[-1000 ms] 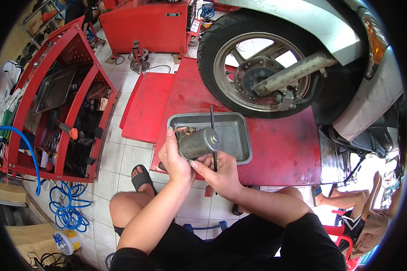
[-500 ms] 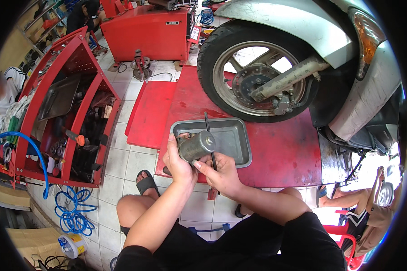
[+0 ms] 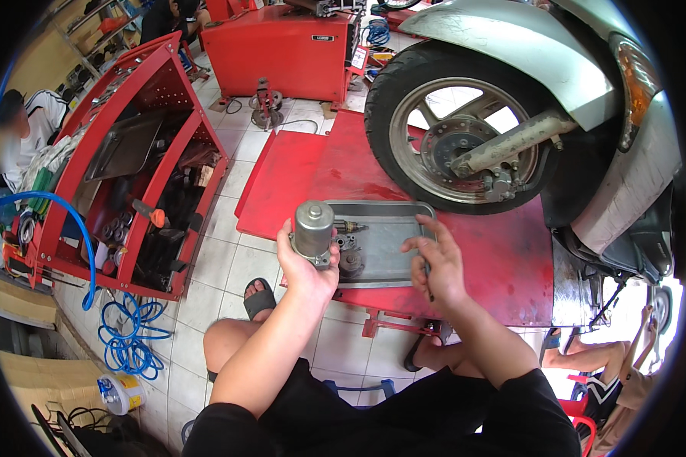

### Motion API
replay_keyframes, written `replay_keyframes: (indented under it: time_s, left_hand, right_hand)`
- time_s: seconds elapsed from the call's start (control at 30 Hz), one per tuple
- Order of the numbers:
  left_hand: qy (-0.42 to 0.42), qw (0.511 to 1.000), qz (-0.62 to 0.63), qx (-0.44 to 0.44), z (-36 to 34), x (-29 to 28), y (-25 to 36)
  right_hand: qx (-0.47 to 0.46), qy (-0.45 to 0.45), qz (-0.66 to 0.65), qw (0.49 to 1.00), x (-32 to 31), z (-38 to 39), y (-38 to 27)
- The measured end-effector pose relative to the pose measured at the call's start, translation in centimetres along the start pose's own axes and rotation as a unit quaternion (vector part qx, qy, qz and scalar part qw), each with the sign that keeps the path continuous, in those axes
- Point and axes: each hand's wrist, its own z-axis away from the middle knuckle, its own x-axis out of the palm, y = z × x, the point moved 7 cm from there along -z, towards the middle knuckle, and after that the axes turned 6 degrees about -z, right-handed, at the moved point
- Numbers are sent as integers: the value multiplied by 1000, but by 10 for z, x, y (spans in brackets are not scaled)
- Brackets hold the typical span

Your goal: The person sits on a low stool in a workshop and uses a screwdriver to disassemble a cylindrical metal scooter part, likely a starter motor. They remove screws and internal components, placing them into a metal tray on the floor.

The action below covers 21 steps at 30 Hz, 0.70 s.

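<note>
My left hand (image 3: 305, 263) is wrapped round a grey metal starter motor (image 3: 313, 228), held upright over the left end of a metal tray (image 3: 392, 286). Inside the tray lie a shaft-like metal part (image 3: 352, 226) and a round metal part (image 3: 351, 263). Over the tray's right end is my right hand (image 3: 442, 266), its index finger stretched out and its other fingers curled round a thin dark rod-like tool (image 3: 431, 293). Most of that tool is hidden by the hand.
A red lift platform (image 3: 495, 259) carries the tray and a scooter's front wheel (image 3: 465, 137). To the left stands a red tool cart (image 3: 160, 221), with a coiled blue hose (image 3: 126, 335) on the floor. A person (image 3: 629, 381) sits at the far right.
The starter motor has turned from tilted to upright and moved slightly left. My right hand has drawn away to the right with the dark tool, uncovering the parts in the tray.
</note>
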Motion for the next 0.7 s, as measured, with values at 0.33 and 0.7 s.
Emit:
replay_keyframes:
  time_s: [0.33, 0.7]
  left_hand:
    - [-22, 998, -45, -29, 0, -4, -6]
    - [-39, 988, -143, -50, 6, -8, -37]
  right_hand:
    - [-82, -107, 68, 989, 6, 7, -56]
    - [-196, -121, 38, 972, 12, 31, -79]
